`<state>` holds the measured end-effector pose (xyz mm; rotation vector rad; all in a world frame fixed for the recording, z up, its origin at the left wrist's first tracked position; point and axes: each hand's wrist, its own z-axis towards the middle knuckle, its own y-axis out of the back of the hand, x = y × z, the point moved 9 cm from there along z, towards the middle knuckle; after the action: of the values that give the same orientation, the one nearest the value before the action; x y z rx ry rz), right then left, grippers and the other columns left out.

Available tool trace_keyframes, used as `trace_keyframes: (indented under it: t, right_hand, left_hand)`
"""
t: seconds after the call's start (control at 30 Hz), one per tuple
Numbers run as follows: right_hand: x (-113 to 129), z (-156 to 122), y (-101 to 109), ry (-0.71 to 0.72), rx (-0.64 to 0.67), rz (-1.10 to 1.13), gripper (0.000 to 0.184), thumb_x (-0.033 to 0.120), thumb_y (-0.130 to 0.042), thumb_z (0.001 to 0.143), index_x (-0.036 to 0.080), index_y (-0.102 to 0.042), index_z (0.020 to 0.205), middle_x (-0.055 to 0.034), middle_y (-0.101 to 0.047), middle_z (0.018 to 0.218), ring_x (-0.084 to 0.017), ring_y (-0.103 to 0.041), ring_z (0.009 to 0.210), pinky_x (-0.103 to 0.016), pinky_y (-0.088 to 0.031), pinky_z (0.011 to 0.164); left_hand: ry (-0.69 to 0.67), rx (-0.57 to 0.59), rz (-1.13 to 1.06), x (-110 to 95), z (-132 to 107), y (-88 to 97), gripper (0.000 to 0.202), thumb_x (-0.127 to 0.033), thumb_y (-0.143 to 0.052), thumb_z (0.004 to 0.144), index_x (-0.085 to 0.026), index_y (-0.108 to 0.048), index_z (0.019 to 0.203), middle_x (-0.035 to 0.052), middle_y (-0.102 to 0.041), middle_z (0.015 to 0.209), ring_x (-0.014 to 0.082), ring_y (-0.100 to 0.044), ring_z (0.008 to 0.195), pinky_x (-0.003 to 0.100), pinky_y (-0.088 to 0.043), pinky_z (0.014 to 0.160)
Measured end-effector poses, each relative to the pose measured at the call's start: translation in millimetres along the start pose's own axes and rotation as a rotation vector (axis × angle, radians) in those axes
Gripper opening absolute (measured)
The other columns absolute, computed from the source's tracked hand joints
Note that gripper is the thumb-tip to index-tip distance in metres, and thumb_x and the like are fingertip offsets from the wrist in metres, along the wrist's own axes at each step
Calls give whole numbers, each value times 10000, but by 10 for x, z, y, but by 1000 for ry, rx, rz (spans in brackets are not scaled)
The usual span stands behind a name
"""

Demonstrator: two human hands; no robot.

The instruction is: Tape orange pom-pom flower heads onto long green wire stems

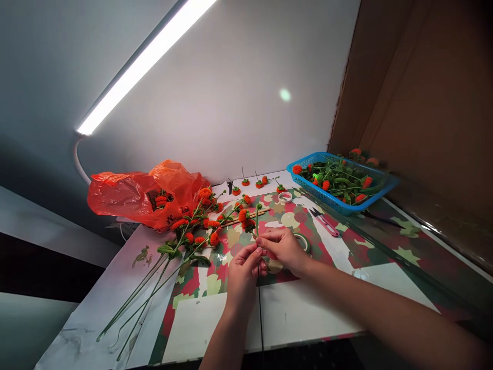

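Patterned tabletop (213, 283) lit by lamp (146, 64) at 11 o'clock. Orange sprig (247, 222) seen at 11 o'clock from fingertips, pinched narrowly by left hand (245, 263), right hand (285, 250); blooms could be skewed if 1 pinch is loosened.

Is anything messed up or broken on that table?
Yes. The red, green and cream patterned table cover has ragged white patches, one near the pink-handled scissors, where its print seems torn or worn away. There's also a greenish-brown smudge on the white surface at the left, maybe a stain.
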<state>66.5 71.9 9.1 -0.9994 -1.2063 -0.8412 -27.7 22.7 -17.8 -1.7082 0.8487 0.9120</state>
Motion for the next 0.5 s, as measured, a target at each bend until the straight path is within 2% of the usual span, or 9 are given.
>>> trace_keyframes:
  t: [0.13,0.3,0.4,0.5]
  right_hand:
    - [-120,-5,-90,-130,86,146,337,466,-694,636,130,-671,621,2,-528,582,-101,-479,520,-247,-370,496]
    - [-18,14,0,-48,10,39,284,417,-692,649,135,-690,619,0,-540,607,-102,-480,583,-245,-385,560]
    - [15,25,17,-16,6,-15,250,380,-678,664,138,-693,600,2,-525,598,-107,-474,601,-254,-386,597]
    - [29,28,34,17,-21,-69,210,349,-671,670,146,-711,642,4,-512,619,-109,-470,609,-257,-382,603]
  left_hand:
    - [33,11,-73,40,8,-7,249,-243,-769,556,-122,-642,734,-9,-602,592,50,-488,421,152,-399,376]
    - [79,3,-154,64,9,-8,304,-303,-782,552,-114,-651,751,19,-637,651,92,-580,523,202,-506,487]
    - [160,-24,-187,131,23,24,291,-208,-805,527,-105,-664,760,12,-635,624,72,-577,508,170,-507,501]
    - [210,-65,-230,181,27,61,225,-119,-774,568,-100,-673,769,9,-632,621,66,-586,527,162,-522,537]
